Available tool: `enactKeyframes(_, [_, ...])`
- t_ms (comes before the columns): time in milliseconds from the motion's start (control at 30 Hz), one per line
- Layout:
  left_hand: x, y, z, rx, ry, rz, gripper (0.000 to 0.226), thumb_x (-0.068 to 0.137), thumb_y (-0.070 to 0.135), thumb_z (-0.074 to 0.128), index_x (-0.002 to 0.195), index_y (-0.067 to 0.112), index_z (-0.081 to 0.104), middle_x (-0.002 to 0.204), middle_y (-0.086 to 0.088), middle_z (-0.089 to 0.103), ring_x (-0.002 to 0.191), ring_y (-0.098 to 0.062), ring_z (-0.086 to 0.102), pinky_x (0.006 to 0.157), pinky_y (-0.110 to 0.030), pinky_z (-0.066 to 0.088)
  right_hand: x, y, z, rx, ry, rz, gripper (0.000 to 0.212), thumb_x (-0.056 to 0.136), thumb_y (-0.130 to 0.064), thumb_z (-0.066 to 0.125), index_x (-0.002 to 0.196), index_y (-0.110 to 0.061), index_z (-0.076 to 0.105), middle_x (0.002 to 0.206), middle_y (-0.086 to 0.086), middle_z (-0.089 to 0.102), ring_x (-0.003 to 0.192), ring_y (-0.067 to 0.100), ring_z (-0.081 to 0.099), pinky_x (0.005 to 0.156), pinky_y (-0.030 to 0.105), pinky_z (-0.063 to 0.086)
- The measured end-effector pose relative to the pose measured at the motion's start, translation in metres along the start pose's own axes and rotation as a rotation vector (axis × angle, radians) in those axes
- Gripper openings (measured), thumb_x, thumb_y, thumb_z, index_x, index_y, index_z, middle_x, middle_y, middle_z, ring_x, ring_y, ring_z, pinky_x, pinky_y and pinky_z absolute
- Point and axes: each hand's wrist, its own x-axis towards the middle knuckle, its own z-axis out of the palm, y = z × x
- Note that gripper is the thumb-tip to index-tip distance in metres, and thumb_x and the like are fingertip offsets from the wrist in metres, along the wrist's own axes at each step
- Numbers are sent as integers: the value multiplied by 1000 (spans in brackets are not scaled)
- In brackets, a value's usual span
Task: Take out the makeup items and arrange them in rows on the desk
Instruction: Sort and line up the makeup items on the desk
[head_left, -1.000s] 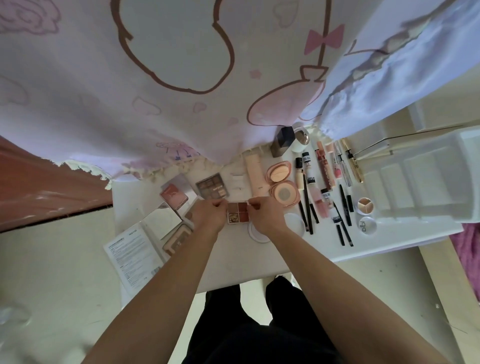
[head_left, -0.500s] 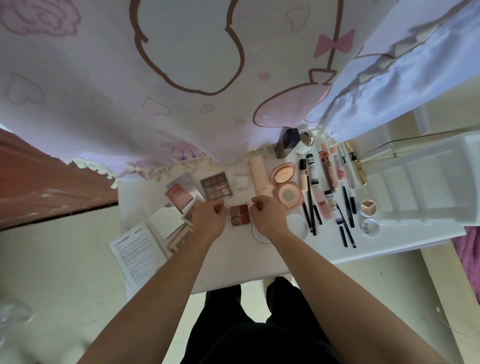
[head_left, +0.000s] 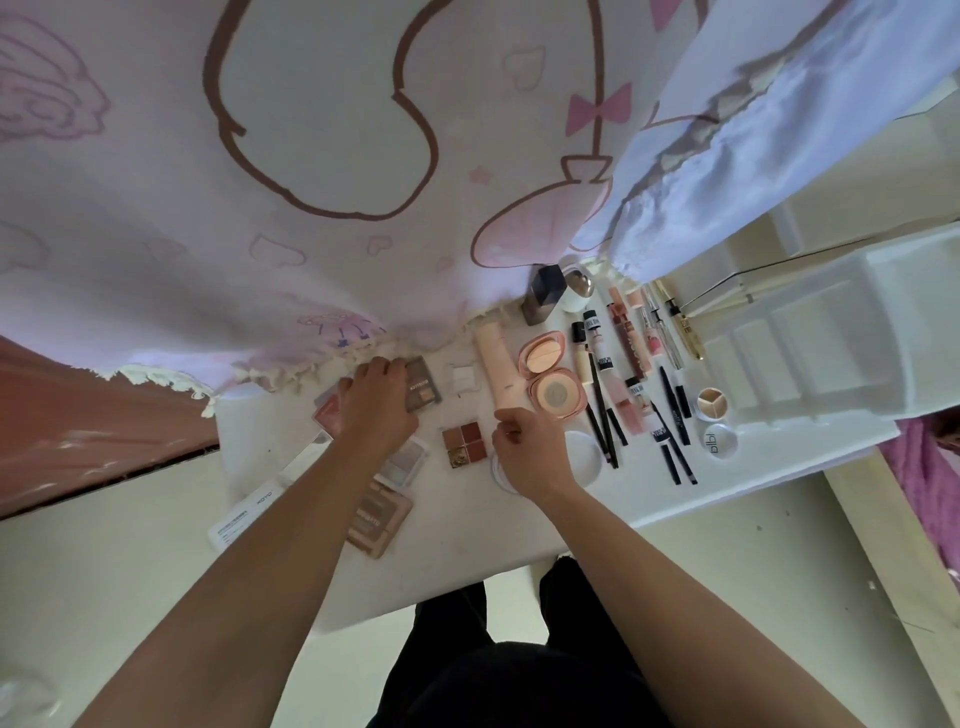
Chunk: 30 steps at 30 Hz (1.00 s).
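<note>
The pink-printed fringed curtain is soft matt cloth. The white desk top looks smooth and matt. The dark brown rectangular eyeshadow palette has a dull plastic lid, the round pink open compact is glossy plastic, the slim gold tube gleams like metal, and the white printed leaflet is paper

The near strip of the desk lies bare from the pink palette rightward to the corner, and a hand can come in there. Farther in, the four-pan palette sits between the left hand and the right hand, with a narrow bare gap on each side. A hanging cloth closes the far edge. On the right, pencils and tubes lie packed close together, and the white tray blocks the right end.
</note>
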Motion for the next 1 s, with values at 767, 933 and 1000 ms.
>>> enactKeyframes(767, [-164,30,-134,-1803,-11,-31,37,84,31,74,112,10,63,110,-14,69,106,-28,61,88,-39,46,-98,-96,-94,485,-133,-542,30,89,-15,74,112,-33,73,106,-16,72,103,3,66,84,18,53])
enactKeyframes(933, [-190,57,-151,-1707,177,-57,43,86,42,60,115,12,70,112,-10,73,107,-27,68,93,-41,51,-107,-101,-109,422,36,-733,27,87,-23,76,107,-41,74,95,-15,74,89,14,68,73,34,56])
enactKeyframes(1000, [-199,70,-150,-1678,261,-63,39,85,39,61,113,14,71,109,-7,74,105,-26,69,94,-42,53,-112,-96,-113,388,72,-773,28,86,-26,77,108,-43,73,93,-15,74,87,14,66,71,32,55])
